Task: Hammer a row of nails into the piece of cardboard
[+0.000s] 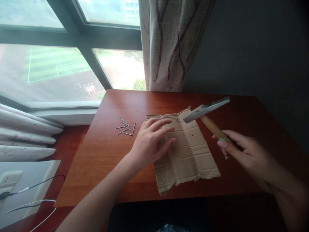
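A creased piece of brown cardboard point(190, 151) lies on the red-brown wooden table point(108, 154). My left hand point(151, 141) rests flat on the cardboard's left part, fingers stretched out. My right hand point(243, 151) grips the wooden handle of a hammer point(207, 111), whose metal head hangs above the cardboard's upper right area. Several loose nails point(125, 127) lie on the table just left of the cardboard, beyond my left hand. A row of small dots shows near the cardboard's top edge.
A window point(60, 67) fills the upper left, with a patterned curtain point(171, 42) hanging behind the table. A dark wall stands to the right. A wall socket with cables point(14, 187) sits at the lower left, below folded curtain fabric point(26, 135).
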Tool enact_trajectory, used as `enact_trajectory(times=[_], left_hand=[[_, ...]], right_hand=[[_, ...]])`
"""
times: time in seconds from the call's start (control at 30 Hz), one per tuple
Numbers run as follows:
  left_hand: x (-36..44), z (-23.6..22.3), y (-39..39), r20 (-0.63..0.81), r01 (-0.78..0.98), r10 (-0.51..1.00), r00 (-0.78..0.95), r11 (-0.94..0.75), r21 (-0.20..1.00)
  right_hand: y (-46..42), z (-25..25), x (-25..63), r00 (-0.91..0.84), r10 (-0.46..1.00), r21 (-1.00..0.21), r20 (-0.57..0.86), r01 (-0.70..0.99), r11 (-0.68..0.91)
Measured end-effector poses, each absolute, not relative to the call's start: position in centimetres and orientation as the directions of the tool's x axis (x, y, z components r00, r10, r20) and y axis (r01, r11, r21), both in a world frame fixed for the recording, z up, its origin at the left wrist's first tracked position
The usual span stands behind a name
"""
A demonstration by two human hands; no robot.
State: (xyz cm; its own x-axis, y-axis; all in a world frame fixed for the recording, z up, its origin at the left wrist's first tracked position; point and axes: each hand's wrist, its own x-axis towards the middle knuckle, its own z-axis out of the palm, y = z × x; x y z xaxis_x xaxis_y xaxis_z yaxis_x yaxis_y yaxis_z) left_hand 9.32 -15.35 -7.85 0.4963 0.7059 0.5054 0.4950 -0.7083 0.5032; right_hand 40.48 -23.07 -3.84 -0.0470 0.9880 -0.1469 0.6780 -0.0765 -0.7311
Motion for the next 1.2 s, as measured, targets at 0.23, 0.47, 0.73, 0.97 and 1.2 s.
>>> enact_trajectory(times=[0.23,0.47,0.73,0.97,1.2], left_hand=[[2.8,-7.8,-13.0,0.43,0.717,0.893,0.13,-0.385,0.582],[-2.3,-9.9,-14.6,0.135,0.955,0.987,0.087,-0.122,0.271],[1.1,-9.5,-12.4,-0.04,0.98,0.99,0.136,-0.129,0.149],[3.7,-10.2,-10.1,-0.162,0.998,0.985,0.065,-0.066,-0.001],[3.2,-9.4,-9.7,-0.138,0.99,0.987,0.088,-0.071,0.118]], right_hand=[[-25.5,-5.1,41.9,-0.113,0.993,-0.645,0.038,0.756,0.111],[-25.7,-6.5,42.7,-0.288,0.918,-0.518,0.273,0.76,0.392],[-25.7,-6.8,42.7,-0.356,0.885,-0.461,0.3,0.758,0.462],[-26.0,-6.5,43.0,-0.393,0.876,-0.441,0.28,0.758,0.481],[-25.6,-6.5,42.7,-0.415,0.867,-0.465,0.275,0.732,0.497]])
